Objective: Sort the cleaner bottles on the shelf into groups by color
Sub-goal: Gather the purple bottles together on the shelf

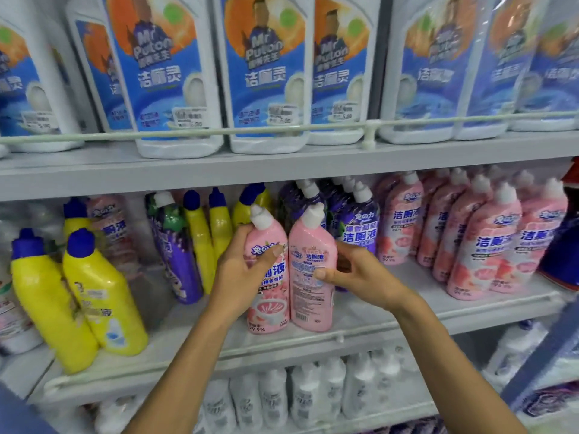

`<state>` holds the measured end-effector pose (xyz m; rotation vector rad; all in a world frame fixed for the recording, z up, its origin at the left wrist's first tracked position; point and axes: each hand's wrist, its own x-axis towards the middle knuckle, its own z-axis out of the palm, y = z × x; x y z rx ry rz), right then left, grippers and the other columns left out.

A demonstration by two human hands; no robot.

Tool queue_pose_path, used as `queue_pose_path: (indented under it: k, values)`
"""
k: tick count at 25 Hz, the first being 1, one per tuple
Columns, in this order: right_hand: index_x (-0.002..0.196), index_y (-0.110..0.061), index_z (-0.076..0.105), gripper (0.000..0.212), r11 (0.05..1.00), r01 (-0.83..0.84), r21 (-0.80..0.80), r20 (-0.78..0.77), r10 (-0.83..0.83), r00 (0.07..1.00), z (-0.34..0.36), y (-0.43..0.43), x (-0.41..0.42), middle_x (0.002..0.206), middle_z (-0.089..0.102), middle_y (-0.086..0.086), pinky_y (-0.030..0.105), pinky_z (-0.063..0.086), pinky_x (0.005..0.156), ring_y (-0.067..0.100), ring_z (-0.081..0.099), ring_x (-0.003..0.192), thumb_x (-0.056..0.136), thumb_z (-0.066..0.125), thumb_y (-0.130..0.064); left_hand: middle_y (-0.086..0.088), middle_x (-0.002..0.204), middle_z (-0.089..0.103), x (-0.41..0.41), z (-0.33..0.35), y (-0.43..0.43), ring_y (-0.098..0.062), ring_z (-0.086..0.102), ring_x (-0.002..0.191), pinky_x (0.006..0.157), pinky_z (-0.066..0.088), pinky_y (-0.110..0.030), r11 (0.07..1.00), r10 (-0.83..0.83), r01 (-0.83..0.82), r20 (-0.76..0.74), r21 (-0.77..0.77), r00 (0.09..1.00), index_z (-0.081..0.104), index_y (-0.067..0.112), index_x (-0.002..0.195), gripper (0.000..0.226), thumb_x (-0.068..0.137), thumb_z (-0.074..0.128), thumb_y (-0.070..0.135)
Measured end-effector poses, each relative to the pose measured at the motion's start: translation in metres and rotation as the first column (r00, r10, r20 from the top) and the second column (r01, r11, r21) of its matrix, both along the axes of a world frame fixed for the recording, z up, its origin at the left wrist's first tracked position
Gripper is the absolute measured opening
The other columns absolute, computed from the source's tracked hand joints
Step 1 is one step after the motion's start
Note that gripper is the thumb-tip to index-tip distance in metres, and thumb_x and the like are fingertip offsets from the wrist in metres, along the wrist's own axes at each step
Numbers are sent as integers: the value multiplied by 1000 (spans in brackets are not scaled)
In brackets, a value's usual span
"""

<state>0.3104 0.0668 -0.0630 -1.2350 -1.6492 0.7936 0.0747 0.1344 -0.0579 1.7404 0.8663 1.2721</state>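
- Left hand (244, 270) curls its fingers round a pink plastic cleaner bottle with white cap (270, 305), standing on the middle grey shelf (282, 347)
- Right hand (354, 274) grips a second pink bottle (311, 296) just beside it

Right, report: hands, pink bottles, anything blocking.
Left grip holds left pink bottle, right grip right pink bottle. Both upright, shelf front. Purple bottles stand between them and pink group.
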Motion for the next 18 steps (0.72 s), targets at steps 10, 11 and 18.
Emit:
queue_pose_path:
  k: [10, 11, 18]
  values:
    - [126, -6, 64, 36, 999, -22, -23, -37, 21, 999, 5, -54, 171, 124, 72, 4, 45, 53, 103, 21, 67, 118, 91, 72, -12, 8, 112, 74, 165, -9, -58, -10, 72, 103, 86, 60, -36, 1000, -7, 9, 83, -19, 997, 57, 31, 132, 53, 84, 79, 36]
    - [126, -6, 64, 37, 999, -30, -26, -58, 29, 998, 3, -56, 180, 124, 72, 5, 47, 52, 103, 23, 67, 118, 90, 73, -12, 8, 111, 74, 172, -13, -64, -10, 72, 102, 86, 60, -37, 999, 26, -22, 106, -42, 994, 59, 30, 129, 53, 82, 81, 38]
    - [125, -5, 64, 38, 998, -62, 2, -58, 62, 996, -4, -56, 192, 121, 73, 2, 39, 54, 101, 18, 69, 115, 89, 75, -10, 3, 110, 76, 178, -35, -72, -15, 73, 102, 83, 61, -35, 988, 41, -16, 161, -153, 986, 62, 23, 126, 55, 75, 84, 21]
